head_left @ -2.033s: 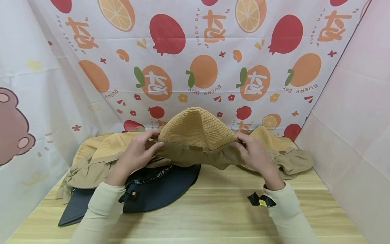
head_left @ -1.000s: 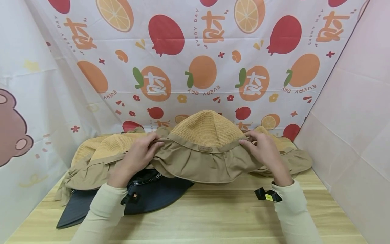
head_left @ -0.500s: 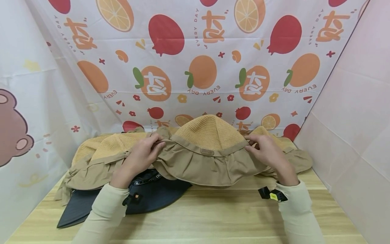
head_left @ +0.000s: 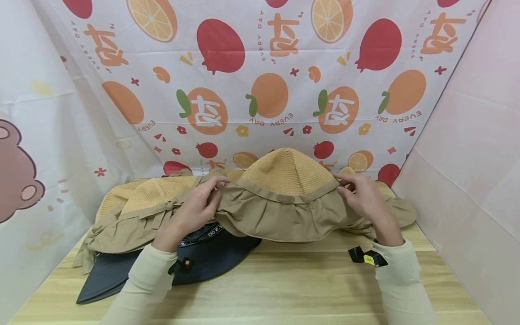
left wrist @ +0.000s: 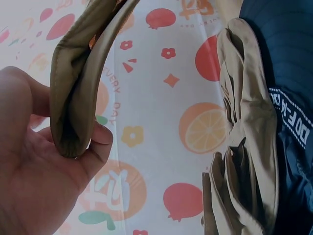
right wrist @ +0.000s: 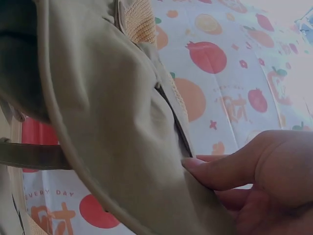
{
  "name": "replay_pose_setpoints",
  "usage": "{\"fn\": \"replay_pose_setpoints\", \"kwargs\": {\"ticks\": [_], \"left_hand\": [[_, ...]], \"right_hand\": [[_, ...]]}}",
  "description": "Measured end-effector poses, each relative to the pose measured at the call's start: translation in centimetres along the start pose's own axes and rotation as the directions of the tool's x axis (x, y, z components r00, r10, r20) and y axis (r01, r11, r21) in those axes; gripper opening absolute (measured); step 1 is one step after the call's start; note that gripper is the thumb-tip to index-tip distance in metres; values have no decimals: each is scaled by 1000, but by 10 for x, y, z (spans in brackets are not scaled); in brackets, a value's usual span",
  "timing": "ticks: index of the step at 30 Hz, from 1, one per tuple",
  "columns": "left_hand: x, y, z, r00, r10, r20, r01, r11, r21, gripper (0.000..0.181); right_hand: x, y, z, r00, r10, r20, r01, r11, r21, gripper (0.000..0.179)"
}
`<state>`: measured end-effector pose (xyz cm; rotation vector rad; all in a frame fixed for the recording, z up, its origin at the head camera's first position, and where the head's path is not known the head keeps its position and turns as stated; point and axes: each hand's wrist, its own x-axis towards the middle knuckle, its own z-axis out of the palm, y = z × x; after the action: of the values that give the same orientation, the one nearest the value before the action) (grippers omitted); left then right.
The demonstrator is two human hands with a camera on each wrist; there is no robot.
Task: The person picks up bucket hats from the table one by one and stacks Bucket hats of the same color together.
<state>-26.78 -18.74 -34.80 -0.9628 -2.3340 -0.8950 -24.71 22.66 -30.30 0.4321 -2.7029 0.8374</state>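
A sun hat (head_left: pixel 290 174) with a yellow knitted crown and a ruffled khaki brim is held up in the middle of the head view, its small label facing me. My left hand (head_left: pixel 192 210) holds its left side; in the left wrist view the folded khaki cloth (left wrist: pixel 76 98) lies between thumb and fingers. On the other side, my right hand (head_left: pixel 365 194) pinches the hat near the band. The right wrist view shows the thumb (right wrist: pixel 210 171) pressed on the khaki brim (right wrist: pixel 107 107), and a strap (right wrist: pixel 36 155) hangs below. The hat's back is hidden.
Similar khaki-and-yellow hats lie at the left (head_left: pixel 154 194) and, partly covered, at the right (head_left: pixel 402 212). A dark navy hat (head_left: pixel 219 259) with white lettering lies under the left arm on the wooden table (head_left: pixel 304 289). A fruit-print cloth (head_left: pixel 231 104) hangs behind.
The hat was first tipped with its brim foreshortened; the brim has since swung down to face me. Both hands have shifted a little to the right with it, and the hat rose slightly at the end.
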Motion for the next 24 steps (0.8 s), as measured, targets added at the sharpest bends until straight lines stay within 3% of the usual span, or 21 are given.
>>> {"fn": "replay_pose_setpoints", "kwargs": {"ticks": [10,14,24], "left_hand": [[9,5,10,993,113,-39,-113,994,9,32],[17,6,17,990,141,-27,-141,990,5,33],[53,17,35,991,85,107,-78,994,-71,37]], "right_hand": [[-1,11,-5,997,-3,-79,0,999,-45,37],[1,16,-13,994,10,-105,-19,996,-83,37],[10,38,-39,995,22,-100,-38,986,-163,34]]}}
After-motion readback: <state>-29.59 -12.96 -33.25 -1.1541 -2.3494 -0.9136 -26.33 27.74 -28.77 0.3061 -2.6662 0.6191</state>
